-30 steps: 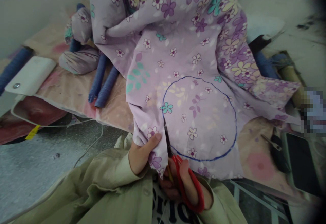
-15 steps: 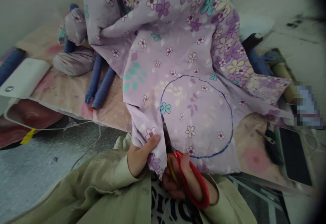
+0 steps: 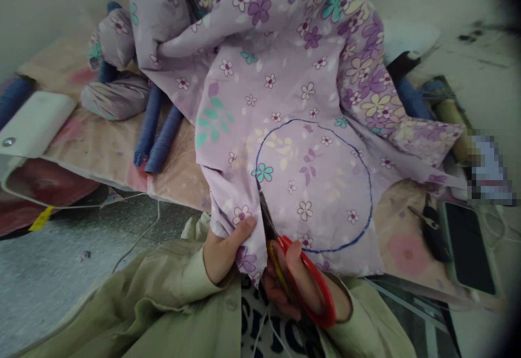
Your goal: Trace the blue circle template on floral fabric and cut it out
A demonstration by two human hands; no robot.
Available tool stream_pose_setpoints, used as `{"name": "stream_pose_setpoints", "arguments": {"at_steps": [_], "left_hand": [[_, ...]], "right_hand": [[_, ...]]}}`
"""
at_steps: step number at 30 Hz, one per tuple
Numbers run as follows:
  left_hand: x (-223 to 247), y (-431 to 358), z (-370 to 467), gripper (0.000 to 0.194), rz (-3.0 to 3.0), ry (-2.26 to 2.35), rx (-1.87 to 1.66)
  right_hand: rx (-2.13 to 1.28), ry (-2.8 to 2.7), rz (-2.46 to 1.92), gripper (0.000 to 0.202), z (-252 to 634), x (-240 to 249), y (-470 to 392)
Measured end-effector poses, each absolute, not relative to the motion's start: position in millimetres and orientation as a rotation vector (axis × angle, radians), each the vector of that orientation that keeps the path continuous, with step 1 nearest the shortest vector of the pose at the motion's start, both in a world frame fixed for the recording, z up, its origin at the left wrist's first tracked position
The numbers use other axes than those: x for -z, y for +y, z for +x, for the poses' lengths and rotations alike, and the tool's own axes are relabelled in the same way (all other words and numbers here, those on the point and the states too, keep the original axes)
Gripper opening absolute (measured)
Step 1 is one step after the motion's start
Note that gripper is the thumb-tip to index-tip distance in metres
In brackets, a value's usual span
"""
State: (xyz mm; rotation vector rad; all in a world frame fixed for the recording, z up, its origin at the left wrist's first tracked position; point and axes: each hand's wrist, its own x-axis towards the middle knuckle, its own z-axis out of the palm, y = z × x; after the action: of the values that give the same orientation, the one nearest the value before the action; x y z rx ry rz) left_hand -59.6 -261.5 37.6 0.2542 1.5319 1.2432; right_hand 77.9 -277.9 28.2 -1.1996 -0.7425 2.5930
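Lilac floral fabric [image 3: 293, 87] is spread before me, with a circle drawn on it in blue. My left hand [image 3: 228, 241] pinches the cut edge at the near left, thumb on top. Red-handled scissors [image 3: 309, 276] sit in my right hand [image 3: 295, 282], fingers through the loops. Their blades lie in a slit along the circle's left side, with the tips near a teal flower just at the blue line. The lower blade is partly hidden by the cloth.
Blue thread-wound rods [image 3: 150, 125] and cloth-wrapped bundles [image 3: 116, 96] lie at left, beside a white power bank [image 3: 40, 122] with a cable. At right are a phone [image 3: 470, 249], a key [image 3: 425, 217] and a wound spool [image 3: 451, 122]. The table edge [image 3: 179, 198] runs close to my body.
The scissor handles have shifted slightly and the blades look a little closer together. My left hand keeps its hold, and the view has moved slightly.
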Motion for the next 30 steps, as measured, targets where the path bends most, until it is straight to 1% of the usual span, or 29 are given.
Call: {"name": "stream_pose_setpoints", "arguments": {"at_steps": [4, 8, 12, 20, 30], "left_hand": [[-38.2, -260.9, -60.1, 0.057, 0.280, 1.511, -1.249], [-38.2, -260.7, -60.1, 0.057, 0.277, 1.504, -1.241], [-37.3, -261.4, -59.8, 0.058, 0.286, 1.530, -1.244], [-43.1, -260.4, -58.7, 0.060, 0.301, 1.507, -1.228], [-41.5, -261.6, -59.1, 0.058, 0.313, 1.507, -1.211]], "right_hand": [[-2.576, -0.814, -1.267, 0.057, 81.2, -24.8, -279.4], [-2.583, -0.783, -1.232, 0.057, 81.0, -24.1, -278.9], [-2.592, -0.849, -1.177, 0.064, 79.8, -22.4, -278.5], [-2.492, -0.986, -1.280, 0.070, 75.8, -36.3, -275.0], [-2.442, -1.005, -1.300, 0.068, 75.1, -40.3, -277.5]]}}
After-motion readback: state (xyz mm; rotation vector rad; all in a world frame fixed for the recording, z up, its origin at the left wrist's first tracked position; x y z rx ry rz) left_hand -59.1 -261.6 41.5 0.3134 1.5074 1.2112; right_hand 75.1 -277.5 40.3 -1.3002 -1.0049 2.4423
